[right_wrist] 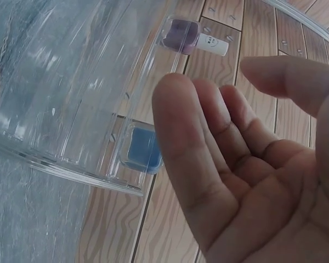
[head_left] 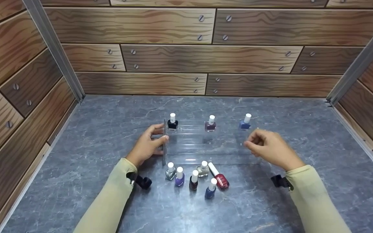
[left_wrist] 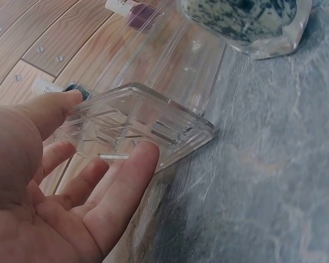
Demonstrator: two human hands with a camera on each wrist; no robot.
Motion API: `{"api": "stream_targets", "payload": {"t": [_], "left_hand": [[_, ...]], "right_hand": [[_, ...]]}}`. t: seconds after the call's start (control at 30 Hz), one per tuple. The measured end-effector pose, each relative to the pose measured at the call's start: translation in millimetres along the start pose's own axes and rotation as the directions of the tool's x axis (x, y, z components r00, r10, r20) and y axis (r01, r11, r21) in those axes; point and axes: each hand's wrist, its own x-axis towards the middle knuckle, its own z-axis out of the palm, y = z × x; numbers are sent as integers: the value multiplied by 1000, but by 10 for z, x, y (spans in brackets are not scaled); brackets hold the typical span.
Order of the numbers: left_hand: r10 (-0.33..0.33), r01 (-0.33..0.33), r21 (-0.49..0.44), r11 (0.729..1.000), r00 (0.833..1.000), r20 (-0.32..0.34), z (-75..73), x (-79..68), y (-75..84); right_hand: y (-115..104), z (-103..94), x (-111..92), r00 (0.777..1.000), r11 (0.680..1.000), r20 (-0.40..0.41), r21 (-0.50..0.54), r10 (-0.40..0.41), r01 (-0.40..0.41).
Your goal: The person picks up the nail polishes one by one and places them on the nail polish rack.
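Clear stand: the stepped rack (head_left: 188,153) stands mid-frame; it looks like light, stiff, slick plastic, likely to slide if nudged, best held low by both end panels.
Left hand: the left hand (head_left: 150,142) is at the rack's left end, thumb and loose fingers apart with the end panel between them; how firmly they press cannot be told.
Right hand: the right hand (head_left: 268,145), right of centre, holds nothing; its fingers bend loosely, the thumb apart from them.
Top tier: a black bottle (head_left: 173,125), a plum bottle (head_left: 210,126) and a light-blue bottle (head_left: 244,125) stand spaced from left to right.
Lower centre: five bottles stand before the rack, including a violet bottle (head_left: 179,180) and a dark-blue bottle (head_left: 210,193); a red bottle (head_left: 222,182) lies tipped over.
Bottle handling: probably smooth, breakable glass, small and light; the white caps offer the easiest pinch.
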Motion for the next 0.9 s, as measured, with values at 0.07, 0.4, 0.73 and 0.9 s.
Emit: {"api": "stream_targets", "payload": {"t": [0.07,0.4,0.73,0.9], "left_hand": [[-5,5,3,1000,1000,-3,-12,-3,2],[0,0,8,1000,1000,-6,-35,42,4],[-6,6,0,1000,1000,-12,-12,28,0],[-9,9,-1,1000,1000,2,-6,19,-23]], "right_hand": [[-1,26,10,1000,1000,19,-5,-1,2],[-125,320,22,987,993,124,-60,-98,106],[-197,700,14,944,974,296,-128,-144,188],[-185,838,11,933,965,326,-158,-150,210]]}}
